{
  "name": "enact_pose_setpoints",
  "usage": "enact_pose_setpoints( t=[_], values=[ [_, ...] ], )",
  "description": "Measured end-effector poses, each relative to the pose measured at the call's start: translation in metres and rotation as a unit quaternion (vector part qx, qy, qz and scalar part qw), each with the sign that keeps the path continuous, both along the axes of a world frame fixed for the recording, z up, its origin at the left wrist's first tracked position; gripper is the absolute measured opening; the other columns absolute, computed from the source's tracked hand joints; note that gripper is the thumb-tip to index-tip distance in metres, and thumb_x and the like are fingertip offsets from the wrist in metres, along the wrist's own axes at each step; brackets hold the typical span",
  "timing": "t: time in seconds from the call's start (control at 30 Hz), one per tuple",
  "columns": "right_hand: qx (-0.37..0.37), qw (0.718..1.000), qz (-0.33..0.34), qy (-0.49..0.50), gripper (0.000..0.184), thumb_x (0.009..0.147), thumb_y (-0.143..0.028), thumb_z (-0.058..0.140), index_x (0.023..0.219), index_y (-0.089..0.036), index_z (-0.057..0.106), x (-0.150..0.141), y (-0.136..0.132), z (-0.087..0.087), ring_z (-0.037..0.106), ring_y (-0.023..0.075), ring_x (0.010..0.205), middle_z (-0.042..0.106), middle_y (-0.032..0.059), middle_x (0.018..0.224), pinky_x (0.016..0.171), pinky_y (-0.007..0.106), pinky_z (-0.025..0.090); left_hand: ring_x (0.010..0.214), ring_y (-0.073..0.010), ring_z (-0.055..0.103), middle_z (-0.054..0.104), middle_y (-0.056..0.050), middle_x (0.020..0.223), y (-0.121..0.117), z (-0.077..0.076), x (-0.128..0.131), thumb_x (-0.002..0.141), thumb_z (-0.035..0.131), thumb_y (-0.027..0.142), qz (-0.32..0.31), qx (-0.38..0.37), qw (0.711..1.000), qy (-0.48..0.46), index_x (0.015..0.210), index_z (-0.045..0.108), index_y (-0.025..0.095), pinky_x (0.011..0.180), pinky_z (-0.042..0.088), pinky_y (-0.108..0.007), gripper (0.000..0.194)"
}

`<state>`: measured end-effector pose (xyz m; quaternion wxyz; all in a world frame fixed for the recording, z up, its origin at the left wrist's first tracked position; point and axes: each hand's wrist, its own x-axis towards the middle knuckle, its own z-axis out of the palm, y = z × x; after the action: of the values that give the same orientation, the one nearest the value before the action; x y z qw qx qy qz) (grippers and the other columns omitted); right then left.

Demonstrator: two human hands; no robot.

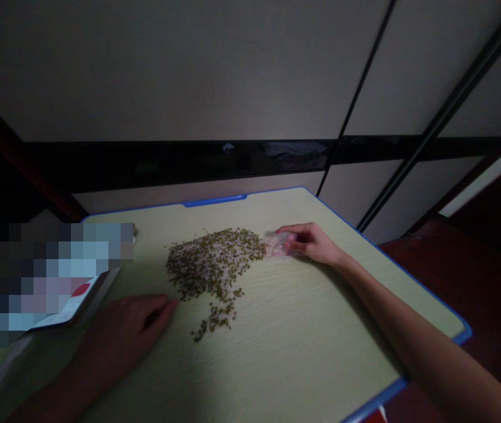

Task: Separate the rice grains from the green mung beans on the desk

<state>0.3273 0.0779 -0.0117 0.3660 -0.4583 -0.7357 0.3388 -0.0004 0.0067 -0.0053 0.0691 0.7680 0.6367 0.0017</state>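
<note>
A flat pile of small green and whitish grains (215, 258), like mung beans mixed with rice, lies on the pale table (285, 341). A smaller clump trails from it toward me. At the pile's left edge rests my left hand (131, 323), thumb and forefinger pinched together; whatever is between them is hidden. Just right of the pile, my right hand (314, 242) curls its thumb and fingers around a small clear, pinkish plastic piece (276, 245), whose exact kind I cannot make out. That piece touches the table beside the grains.
On the left stands a tablet-like device (89, 294), its screen mostly pixelated. A blue rim (409, 282) edges the table, with a blue handle-like strip (217, 201) at the far side. Pale cabinet doors (188, 70) with a dark band rise behind. Reddish floor (435, 258) shows at right.
</note>
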Motion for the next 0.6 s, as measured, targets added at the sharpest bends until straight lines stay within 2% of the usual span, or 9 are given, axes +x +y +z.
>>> enact_pose_setpoints(
  t=[0.27,0.6],
  values=[
    [-0.006,1.000,0.007,0.016,0.034,0.065,-0.022,0.056,0.095,-0.007,0.063,-0.0018,-0.0003,-0.0009,0.040,0.0089,0.054,0.056,0.0018,0.068,0.048,0.021,0.034,0.071,-0.0197,0.058,0.062,-0.002,0.066,-0.0014,0.0029,0.0027,0.079,0.022,0.045,-0.001,-0.013,1.000,0.018,0.059,0.054,0.021,0.064,0.035,-0.029,0.045],
    [-0.021,0.999,0.018,0.018,0.033,0.066,-0.023,0.057,0.095,-0.009,0.063,-0.0015,-0.0017,-0.0010,0.037,0.0082,0.052,0.049,-0.0013,0.062,0.047,0.021,0.030,0.068,-0.0189,0.059,0.064,-0.001,0.064,-0.0002,0.0019,0.0015,0.077,0.027,0.045,0.006,0.006,1.000,-0.009,0.058,0.058,0.023,0.063,0.036,-0.028,0.042]
  ],
)
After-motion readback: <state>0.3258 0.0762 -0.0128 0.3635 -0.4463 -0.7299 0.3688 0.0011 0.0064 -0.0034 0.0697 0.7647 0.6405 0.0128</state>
